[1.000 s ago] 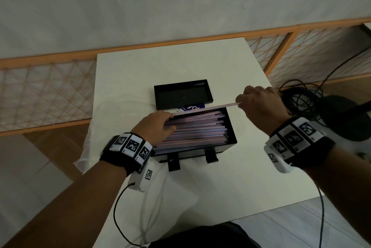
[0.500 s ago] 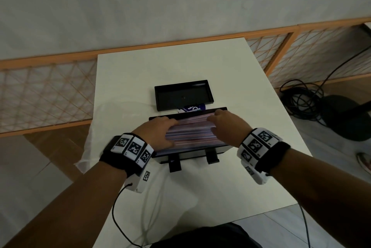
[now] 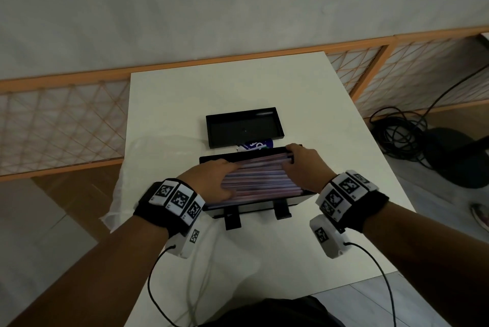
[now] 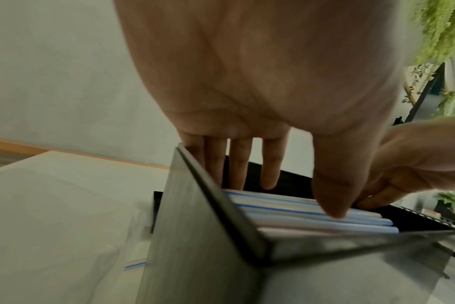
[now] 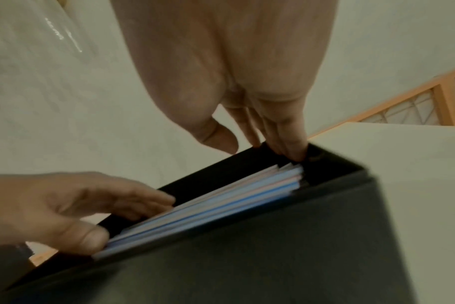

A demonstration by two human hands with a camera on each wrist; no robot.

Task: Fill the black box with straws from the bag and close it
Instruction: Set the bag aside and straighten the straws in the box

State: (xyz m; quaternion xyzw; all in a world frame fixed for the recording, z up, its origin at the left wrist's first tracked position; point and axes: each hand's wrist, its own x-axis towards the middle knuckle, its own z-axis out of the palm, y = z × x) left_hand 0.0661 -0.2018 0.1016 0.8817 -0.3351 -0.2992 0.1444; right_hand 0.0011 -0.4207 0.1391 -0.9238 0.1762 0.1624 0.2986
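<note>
Your left hand point(image 3: 209, 181) lies flat on the left end of the straws point(image 3: 262, 181), fingers straight and spread over the top layer; the left wrist view shows the fingertips point(image 4: 269, 181) and thumb pressing down on the smooth paper-wrapped tubes, gripping nothing. Your right hand point(image 3: 301, 168) is at the right end of the stack, its fingers point(image 5: 291, 148) straight and close together, tips pushed down into the gap between the straw ends and the box's right wall; the thumb hangs free above the far rim, so this hand holds nothing either.

The straws are slim, round and pastel, pink, white and blue, laid lengthwise in tight rows that fill the black box point(image 3: 254, 207) up to about its rim. The box is a rectangular, smooth, matte-walled container standing near the middle of the white table point(image 3: 264, 78), with two flat black tabs sticking out from its near side onto the tabletop. Its lid point(image 3: 244, 127), a shallow black rectangular tray, lies open side up just behind the box. Between lid and box a bit of blue-and-white printed label point(image 3: 255, 145) peeks out. A clear, crinkled plastic bag point(image 3: 161, 149) lies flat on the table to the left of the box
</note>
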